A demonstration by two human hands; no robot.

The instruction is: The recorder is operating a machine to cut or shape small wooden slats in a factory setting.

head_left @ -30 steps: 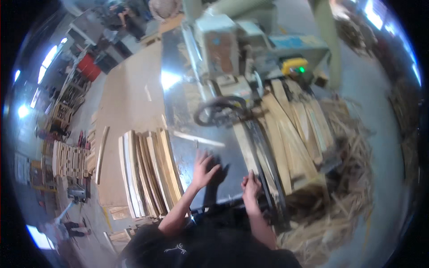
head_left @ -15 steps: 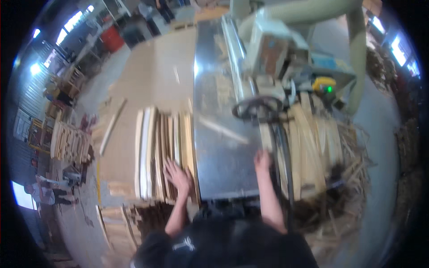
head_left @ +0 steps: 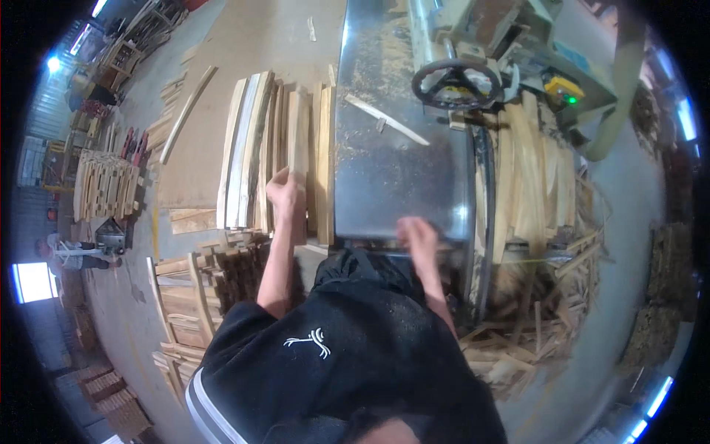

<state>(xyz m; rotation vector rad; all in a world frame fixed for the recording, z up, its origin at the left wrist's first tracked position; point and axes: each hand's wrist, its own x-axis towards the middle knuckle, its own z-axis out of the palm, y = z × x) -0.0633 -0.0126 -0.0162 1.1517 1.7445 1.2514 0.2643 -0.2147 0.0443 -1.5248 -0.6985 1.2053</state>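
Observation:
My left hand [head_left: 287, 194] is closed on a pale wooden slat [head_left: 298, 129]. The slat stands out from a row of upright-looking, lengthwise slats [head_left: 259, 148] lying side by side on the brown board surface, left of the steel machine table. My right hand [head_left: 418, 238], slightly blurred, is over the near edge of the steel table [head_left: 403, 185] with its fingers curled in and no object visible in it. Farther up that table lies a thin wood strip [head_left: 388, 120] with a small chip beside it, among sawdust.
A black handwheel [head_left: 456, 83] and a yellow control box [head_left: 563, 89] with a green light belong to the machine at the far right. Long wood strips [head_left: 529, 170] are piled right of the table. A wooden rack [head_left: 181, 285] stands at lower left; a curved strip [head_left: 188, 111] lies beyond.
My left hand has gone from lying spread on the row of slats to gripping one slat. My right hand has drawn back toward me. The view has tilted downward.

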